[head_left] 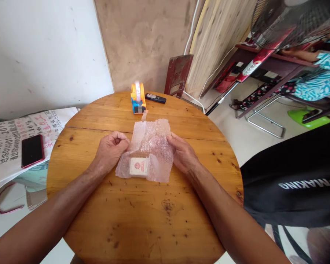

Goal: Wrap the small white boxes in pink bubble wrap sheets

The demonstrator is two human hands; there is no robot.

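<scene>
A pinkish sheet of bubble wrap [158, 146] lies spread on the round wooden table [148, 216]. On its near part rests a small white box [139, 167] with a red round mark and red print, with wrap bunched at both sides of it. My left hand [112, 148] is closed, thumb against curled fingers, at the left edge of the wrap. The right edge is pinched between the thumb and fingers of my right hand [183, 152]. Just beyond the wrap stands an orange and blue tape dispenser [138, 98], a strip of tape hanging from its front.
A black remote control [155, 98] lies beside the dispenser. Left of the table, a dark phone [33, 150] sits on printed sheets [5, 128]. A wooden chair [178, 75] stands behind. To the right are a fan [280, 33] and a seated person [319, 80].
</scene>
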